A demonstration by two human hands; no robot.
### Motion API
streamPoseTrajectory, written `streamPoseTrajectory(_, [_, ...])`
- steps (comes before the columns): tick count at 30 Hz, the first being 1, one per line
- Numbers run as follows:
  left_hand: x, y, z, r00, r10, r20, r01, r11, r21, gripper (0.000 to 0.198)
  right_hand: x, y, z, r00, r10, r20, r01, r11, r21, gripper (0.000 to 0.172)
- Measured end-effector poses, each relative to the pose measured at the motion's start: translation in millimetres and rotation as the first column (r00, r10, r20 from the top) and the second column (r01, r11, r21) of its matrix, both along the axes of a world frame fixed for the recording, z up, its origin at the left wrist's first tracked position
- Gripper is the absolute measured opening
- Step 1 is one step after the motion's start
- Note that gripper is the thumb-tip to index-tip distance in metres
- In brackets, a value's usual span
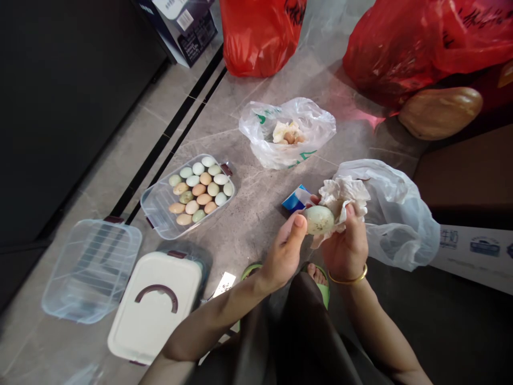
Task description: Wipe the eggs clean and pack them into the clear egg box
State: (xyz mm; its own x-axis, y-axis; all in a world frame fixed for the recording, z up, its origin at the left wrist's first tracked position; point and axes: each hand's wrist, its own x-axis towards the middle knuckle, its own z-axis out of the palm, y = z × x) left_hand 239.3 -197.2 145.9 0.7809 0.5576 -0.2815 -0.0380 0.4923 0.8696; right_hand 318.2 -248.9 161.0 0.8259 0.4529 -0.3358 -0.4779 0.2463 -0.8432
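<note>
My left hand (286,246) grips a pale green egg (319,220) with dark specks on its shell. Crumpled tissue (343,197) is bunched in my right hand (349,243), closed against the egg's right side. Just behind my hands lies a blue packet (295,198), partly covered by white tissue. To the left, a clear plastic box (160,211) holds rows of brown, cream and greenish eggs (199,190). A translucent bag (267,151) farther back stands open, with a few brown eggs (292,138) and tissue inside.
An empty clear box (86,272) and a box with a white lid (154,315) sit at the left. Another plastic bag (401,235) lies right of my hands. Red bags (262,37), a large brown object (441,112) and a carton (473,254) surround the floor area.
</note>
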Motion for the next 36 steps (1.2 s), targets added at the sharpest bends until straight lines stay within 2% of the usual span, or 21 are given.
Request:
streamPoseTrajectory(4, [-0.8, -0.5, -1.1, 0.999, -0.008, 0.052, 0.012, 0.997, -0.082, 0.048, -2.3, 1.7, -7.0, 0.994, -0.061, 0.087, 0.059, 0.998, 0.025, 0.012])
streamPoseTrajectory(7, [-0.4, -1.3, -0.3, 0.999, 0.012, 0.046, -0.007, 0.994, -0.109, 0.048, -2.9, -2.7, -14.0, 0.974, -0.033, 0.222, 0.041, 0.999, -0.035, 0.008])
streamPoseTrajectory(10, [0.3, -1.6, 0.1, 0.999, 0.040, 0.016, -0.037, 0.990, -0.139, 0.050, -3.0, -8.7, -17.0, 0.951, 0.043, 0.305, -0.021, 0.997, -0.075, 0.018])
streamPoseTrajectory(14, [0.4, -1.1, -1.6, 0.998, 0.057, -0.031, -0.061, 0.986, -0.154, 0.049, -1.9, -13.2, -17.5, 0.948, 0.106, 0.301, -0.125, 0.991, 0.042, 0.044])
streamPoseTrajectory(16, [0.4, -0.3, -2.0, 0.998, 0.057, -0.034, -0.061, 0.986, -0.155, 0.048, 0.6, -14.7, -18.9, 0.932, 0.126, 0.341, -0.156, 0.986, 0.063, 0.039])
streamPoseTrajectory(18, [0.6, 1.2, -1.3, 0.999, 0.042, -0.023, -0.046, 0.987, -0.155, 0.047, 5.1, -16.7, -20.5, 0.890, 0.157, 0.429, -0.173, 0.985, -0.003, 0.020])
streamPoseTrajectory(19, [0.8, 2.2, -0.7, 0.999, 0.032, -0.017, -0.034, 0.987, -0.155, 0.046, 8.0, -17.9, -20.9, 0.858, 0.185, 0.479, -0.184, 0.982, -0.051, 0.018])
streamPoseTrajectory(21, [1.3, 4.8, 0.7, 1.000, 0.006, -0.007, -0.007, 0.988, -0.157, 0.044, 14.4, -20.4, -20.6, 0.772, 0.271, 0.575, -0.225, 0.962, -0.152, 0.034])
streamPoseTrajectory(24, [2.6, 9.9, 1.8, 0.999, -0.032, -0.005, 0.030, 0.981, -0.190, 0.048, 23.0, -23.0, -18.3, 0.660, 0.397, 0.638, -0.348, 0.914, -0.209, 0.039])
streamPoseTrajectory(27, [4.0, 15.2, 1.8, 0.998, -0.055, 0.024, 0.059, 0.970, -0.236, 0.055, 26.7, -23.8, -17.0, 0.696, 0.453, 0.557, -0.431, 0.884, -0.180, 0.045])
streamPoseTrajectory(29, [4.1, 18.5, 1.8, 0.997, -0.067, 0.033, 0.073, 0.964, -0.257, 0.057, 26.5, -24.1, -16.3, 0.729, 0.480, 0.488, -0.438, 0.875, -0.207, 0.040])
streamPoseTrajectory(32, [2.5, 22.9, 3.1, 0.994, -0.110, 0.019, 0.111, 0.952, -0.285, 0.060, 23.0, -24.0, -12.9, 0.722, 0.507, 0.471, -0.434, 0.862, -0.262, 0.043])
streamPoseTrajectory(36, [0.0, 26.9, 8.0, 0.990, -0.139, 0.020, 0.139, 0.954, -0.264, 0.063, 13.4, -21.3, -3.6, 0.737, 0.427, 0.524, -0.342, 0.904, -0.256, 0.029])
